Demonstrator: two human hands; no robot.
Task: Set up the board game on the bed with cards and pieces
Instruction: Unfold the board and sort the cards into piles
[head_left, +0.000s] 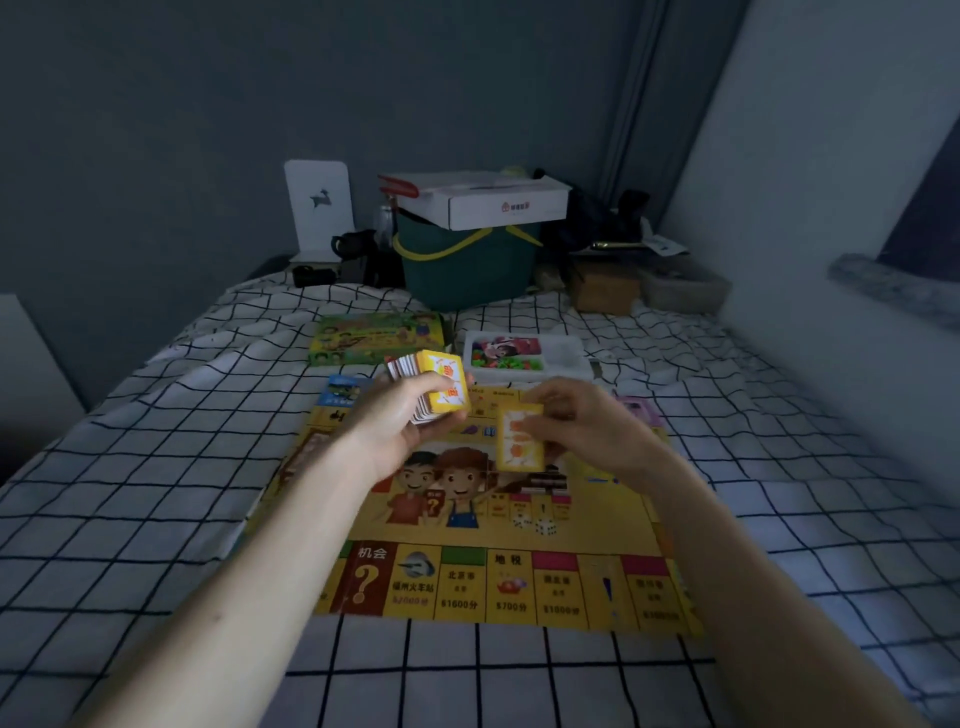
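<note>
At the far end, a white carton (506, 205) is set atop a green bin (467, 270); a white stand (319, 208) is placed left.

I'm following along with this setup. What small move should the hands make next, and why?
Probably lay the yellow card pinched in the right hand onto the game board: the left hand grips the card deck, and both hover over the board.

1. Pretty dim on my feed, bluish cast everywhere.
2. Brightest patch is the game board (467, 519); past its far edge everything sinks into murk.
3. Wide-angle bend and smeary blur right of the board.
</note>
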